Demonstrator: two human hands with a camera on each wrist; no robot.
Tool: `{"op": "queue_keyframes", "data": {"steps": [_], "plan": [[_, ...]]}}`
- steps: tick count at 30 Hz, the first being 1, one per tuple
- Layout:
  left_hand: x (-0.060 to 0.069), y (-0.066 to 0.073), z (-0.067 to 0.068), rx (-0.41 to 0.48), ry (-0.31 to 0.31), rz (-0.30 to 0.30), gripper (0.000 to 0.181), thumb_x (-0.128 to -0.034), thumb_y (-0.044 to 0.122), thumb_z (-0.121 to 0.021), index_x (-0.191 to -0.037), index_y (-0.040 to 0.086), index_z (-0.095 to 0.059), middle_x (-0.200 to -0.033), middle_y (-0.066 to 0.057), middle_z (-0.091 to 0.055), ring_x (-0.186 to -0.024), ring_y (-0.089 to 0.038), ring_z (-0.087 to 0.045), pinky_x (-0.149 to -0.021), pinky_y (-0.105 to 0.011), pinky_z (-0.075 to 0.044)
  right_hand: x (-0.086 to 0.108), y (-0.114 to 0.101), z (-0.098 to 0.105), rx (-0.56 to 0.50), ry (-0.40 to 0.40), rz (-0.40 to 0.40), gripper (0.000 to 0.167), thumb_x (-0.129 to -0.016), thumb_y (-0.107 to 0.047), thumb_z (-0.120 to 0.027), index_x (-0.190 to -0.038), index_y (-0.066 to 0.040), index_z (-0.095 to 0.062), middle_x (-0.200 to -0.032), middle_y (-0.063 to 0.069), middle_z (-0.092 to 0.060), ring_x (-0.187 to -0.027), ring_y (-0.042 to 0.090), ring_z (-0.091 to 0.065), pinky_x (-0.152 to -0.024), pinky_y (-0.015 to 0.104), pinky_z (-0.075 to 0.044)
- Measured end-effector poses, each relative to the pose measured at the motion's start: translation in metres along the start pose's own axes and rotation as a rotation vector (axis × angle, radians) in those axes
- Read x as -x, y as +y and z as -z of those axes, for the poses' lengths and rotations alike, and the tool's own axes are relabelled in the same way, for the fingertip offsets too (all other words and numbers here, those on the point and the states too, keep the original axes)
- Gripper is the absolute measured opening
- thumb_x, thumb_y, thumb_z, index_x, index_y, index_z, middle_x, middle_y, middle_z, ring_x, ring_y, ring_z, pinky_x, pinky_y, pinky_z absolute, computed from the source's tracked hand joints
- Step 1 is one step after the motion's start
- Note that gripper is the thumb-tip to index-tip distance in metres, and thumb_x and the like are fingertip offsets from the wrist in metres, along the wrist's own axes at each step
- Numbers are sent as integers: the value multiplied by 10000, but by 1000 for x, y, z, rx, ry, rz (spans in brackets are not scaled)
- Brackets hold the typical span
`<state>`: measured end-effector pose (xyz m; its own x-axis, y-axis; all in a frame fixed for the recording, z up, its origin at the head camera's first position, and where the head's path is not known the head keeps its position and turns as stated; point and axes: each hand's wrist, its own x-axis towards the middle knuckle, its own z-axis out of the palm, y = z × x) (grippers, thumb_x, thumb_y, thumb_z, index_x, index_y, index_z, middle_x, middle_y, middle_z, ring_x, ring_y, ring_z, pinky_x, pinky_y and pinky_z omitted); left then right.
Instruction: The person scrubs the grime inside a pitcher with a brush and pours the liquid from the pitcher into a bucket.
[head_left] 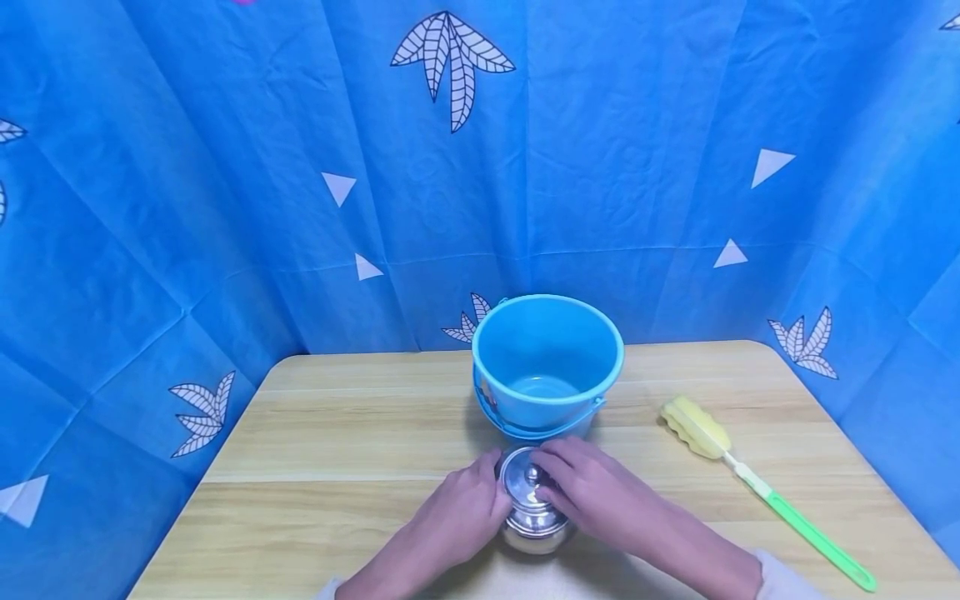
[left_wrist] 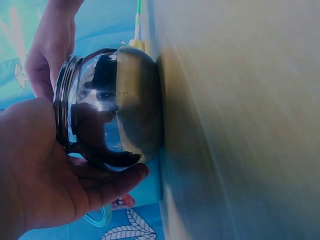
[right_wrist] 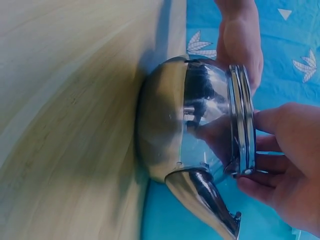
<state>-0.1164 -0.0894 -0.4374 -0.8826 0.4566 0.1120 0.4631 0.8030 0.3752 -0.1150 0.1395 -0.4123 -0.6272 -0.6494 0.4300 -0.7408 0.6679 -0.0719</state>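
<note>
A shiny steel teapot (head_left: 536, 537) stands upright on the table at front middle, its lid (head_left: 519, 477) with a small knob lying on its rim. My left hand (head_left: 468, 508) holds the teapot's left side, thumb by the rim; in the left wrist view its fingers reach round the round body (left_wrist: 120, 105). On the right, my right hand (head_left: 600, 492) grips the lid's edge with thumb and fingers, beside the knob. The curved spout (right_wrist: 202, 200) shows in the right wrist view, pointing toward the bucket; the hands hide it in the head view.
Just behind the teapot stands a light blue bucket (head_left: 615, 367) with its handle hanging down in front. To the right lies a brush with a yellow sponge head (head_left: 697, 427) and a green handle (head_left: 821, 537). A blue patterned curtain (head_left: 600, 167) surrounds the wooden table (head_left: 337, 433).
</note>
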Motion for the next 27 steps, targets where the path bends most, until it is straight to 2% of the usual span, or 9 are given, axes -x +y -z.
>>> {"op": "queue_keyframes", "data": {"steps": [10,15,27], "plan": [[0,1,0,-9,29,-18,444,-1054,324,-464,-1305,-26,-571,-1058,-84,-729,-937,-141,-733,-810,-350,-643,-5,-2,-4,53,74,56,331,-869,-247,-815,-1150,-83,-752,-1126,9,-718,-1065,151,-673,-916,317,-613],[0,1,1,-12,16,-11,449,-1051,308,-460,-1330,-29,-561,-1101,-94,-734,-975,-151,-738,-837,-357,-645,-6,-1,-6,68,116,81,308,-856,-246,-824,-1113,-91,-760,-1096,0,-717,-1043,144,-669,-901,301,-613],[-1,1,1,-14,-2,9,484,-1065,355,-447,-1351,-19,-559,-1107,-85,-731,-964,-137,-728,-842,-359,-640,-7,-2,-7,96,105,75,251,-890,-228,-780,-1100,-92,-752,-1099,7,-716,-1053,153,-665,-915,302,-611]]}}
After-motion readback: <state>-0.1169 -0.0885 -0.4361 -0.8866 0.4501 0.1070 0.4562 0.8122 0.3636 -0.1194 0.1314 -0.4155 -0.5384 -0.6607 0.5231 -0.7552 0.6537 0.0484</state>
